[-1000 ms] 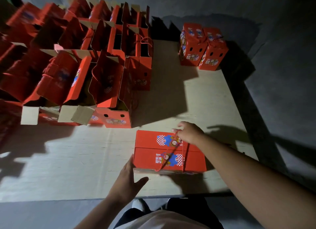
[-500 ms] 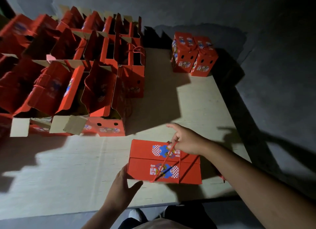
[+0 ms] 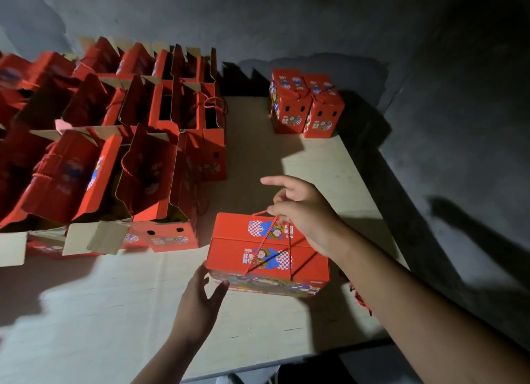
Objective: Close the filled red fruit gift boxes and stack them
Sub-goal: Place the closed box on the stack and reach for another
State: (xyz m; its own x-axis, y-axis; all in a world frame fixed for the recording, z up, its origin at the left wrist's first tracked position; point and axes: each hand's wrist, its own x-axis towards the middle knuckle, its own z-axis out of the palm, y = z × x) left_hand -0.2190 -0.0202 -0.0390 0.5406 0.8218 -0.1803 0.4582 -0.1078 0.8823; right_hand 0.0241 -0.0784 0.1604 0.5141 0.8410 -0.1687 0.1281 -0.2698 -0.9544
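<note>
Red closed box [image 3: 266, 251] near open boxes [image 3: 155, 183]: stiff, probably heavy; right hand [image 3: 304, 211] pinches cord handle [image 3: 269, 226], left hand [image 3: 200, 300] open, steadying corner

The right hand [image 3: 304, 217] reaches in from the lower right, fingers pinched, index finger pointing out. The left hand [image 3: 200, 303] rises from the bottom centre, fingers spread and relaxed.
</note>
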